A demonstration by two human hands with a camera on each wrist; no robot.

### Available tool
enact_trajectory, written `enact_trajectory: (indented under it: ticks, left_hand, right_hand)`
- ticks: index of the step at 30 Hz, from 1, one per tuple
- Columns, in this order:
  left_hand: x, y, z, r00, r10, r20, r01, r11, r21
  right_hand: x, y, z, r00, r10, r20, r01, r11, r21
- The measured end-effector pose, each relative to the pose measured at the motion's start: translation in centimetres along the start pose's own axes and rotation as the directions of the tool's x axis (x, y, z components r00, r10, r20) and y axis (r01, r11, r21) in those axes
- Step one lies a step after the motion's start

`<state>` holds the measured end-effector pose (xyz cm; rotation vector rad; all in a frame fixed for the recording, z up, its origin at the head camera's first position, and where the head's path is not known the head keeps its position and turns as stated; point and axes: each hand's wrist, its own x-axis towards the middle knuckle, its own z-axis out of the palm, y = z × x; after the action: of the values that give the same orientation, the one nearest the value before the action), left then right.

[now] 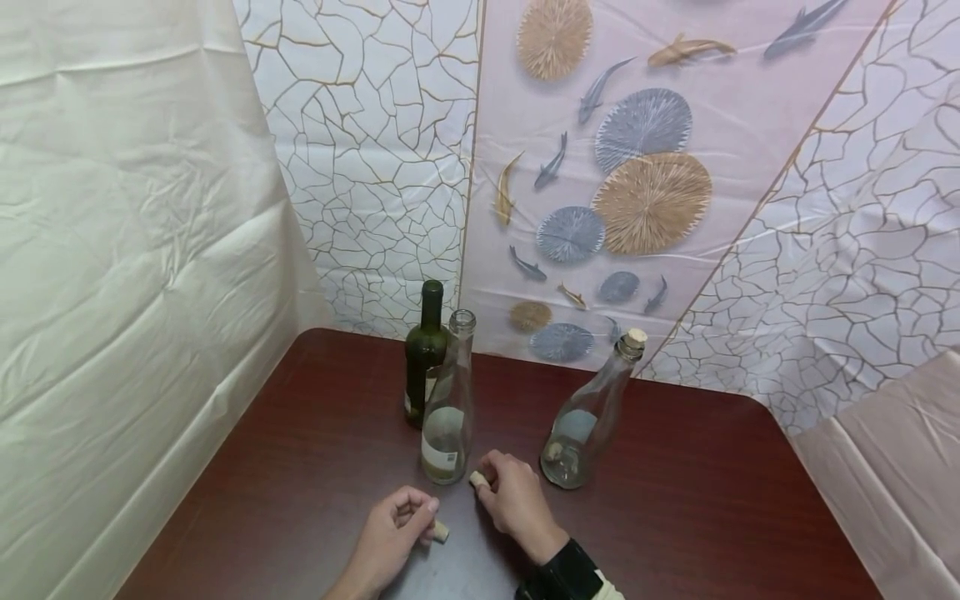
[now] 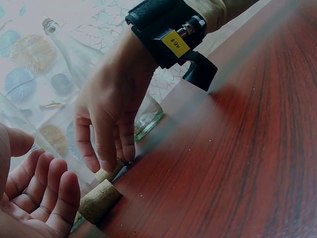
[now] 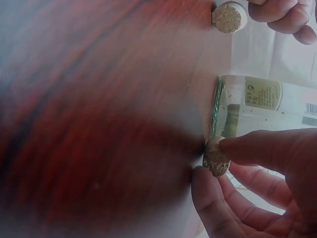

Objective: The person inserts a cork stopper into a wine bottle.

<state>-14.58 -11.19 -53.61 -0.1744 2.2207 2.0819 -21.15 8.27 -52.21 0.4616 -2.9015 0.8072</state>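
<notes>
One clear glass bottle (image 1: pixel 452 392) bears a barcoded label (image 1: pixel 437 457), its print illegible. The right hand (image 1: pixel 513 493) pinches a grainy cork (image 3: pixel 217 158); the left hand (image 1: pixel 392 527), loosely curled and unloaded, is beside another cork (image 1: pixel 442 532).

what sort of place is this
Probably a makeshift filming booth: a patterned sheet and a creased plain drape hang behind and beside the table, and a black wrist strap is worn.

Soft, even light fills the head view, with pale glare low on the table (image 1: pixel 690 508). Wrist views are hazier: the left washes out the patterned backdrop (image 2: pixel 32 52); the right blurs, dark shadow beside the lower cork (image 3: pixel 217 162).
</notes>
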Motion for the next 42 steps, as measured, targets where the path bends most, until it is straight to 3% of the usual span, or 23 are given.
enact_trajectory:
  ticks: [7, 14, 19, 26, 30, 34, 42]
  left_hand:
    - [0.0, 0.1, -0.1, 1.000, 0.016, 0.010, -0.016, 1.000, 0.015]
    - [-0.2, 0.3, 0.0, 1.000, 0.012, 0.003, -0.012, 0.999, 0.046]
    - [-0.3, 0.3, 0.0, 0.999, 0.039, 0.006, -0.039, 0.999, 0.027]
    - [-0.4, 0.1, 0.0, 0.990, 0.112, 0.080, -0.103, 0.988, -0.113]
    - [-0.3, -0.2, 0.0, 0.981, 0.127, 0.148, -0.094, 0.972, -0.215]
    - [-0.3, -0.2, -0.1, 0.970, 0.117, 0.214, -0.065, 0.969, -0.237]
    - [-0.5, -0.1, -0.2, 0.958, 0.088, 0.272, -0.012, 0.962, -0.272]
  right_hand:
    - [-0.1, 0.2, -0.1, 1.000, 0.004, 0.014, -0.005, 1.000, 0.030]
    - [-1.0, 0.4, -0.3, 0.997, -0.034, -0.073, 0.040, 0.996, 0.074]
    - [-1.9, 0.0, -0.6, 0.992, -0.018, -0.121, 0.045, 0.974, 0.220]
    - [-3.3, -1.2, -1.2, 0.980, 0.124, -0.156, -0.038, 0.886, 0.463]
    - [-4.2, -2.3, -1.2, 0.977, 0.182, -0.110, -0.087, 0.814, 0.574]
    - [-5.1, -3.5, -1.0, 0.984, 0.178, -0.022, -0.121, 0.750, 0.650]
    - [-6.2, -4.4, -0.7, 0.989, 0.147, 0.032, -0.124, 0.679, 0.724]
